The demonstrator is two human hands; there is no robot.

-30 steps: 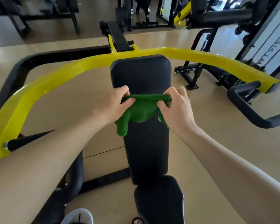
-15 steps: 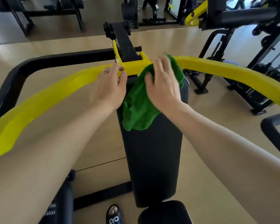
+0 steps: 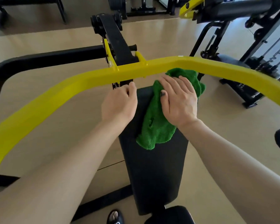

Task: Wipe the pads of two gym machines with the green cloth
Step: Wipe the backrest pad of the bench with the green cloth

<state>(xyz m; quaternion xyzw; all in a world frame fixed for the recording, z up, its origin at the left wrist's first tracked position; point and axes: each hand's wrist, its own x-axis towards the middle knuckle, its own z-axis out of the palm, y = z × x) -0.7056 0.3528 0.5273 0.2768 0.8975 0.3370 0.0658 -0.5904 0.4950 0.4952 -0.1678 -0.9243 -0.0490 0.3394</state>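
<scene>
My right hand [image 3: 179,101] lies flat and open on the green cloth [image 3: 158,125], fingers spread and palm down, so it presses the cloth and does not grip it. The cloth is spread over the top right part of the long black pad [image 3: 153,172], and its far end is bunched up against the yellow bar [image 3: 81,84] that crosses above the pad. My left hand [image 3: 119,104] is half curled at the top left corner of the pad, just beside the cloth. It seems to hold the pad's edge, but its fingertips are turned away from me, so I cannot tell if they close on anything.

I judge that I am at the start of wiping this first pad. To do it well, I think I should keep the palm flat and pull the cloth toward me in one long stroke, with even pressure, then repeat on the left strip which the cloth does not cover now. The bunched end may catch under the bar, so I should free it first. The small round pad [image 3: 170,215] near my foot [image 3: 115,217] waits also.
</scene>
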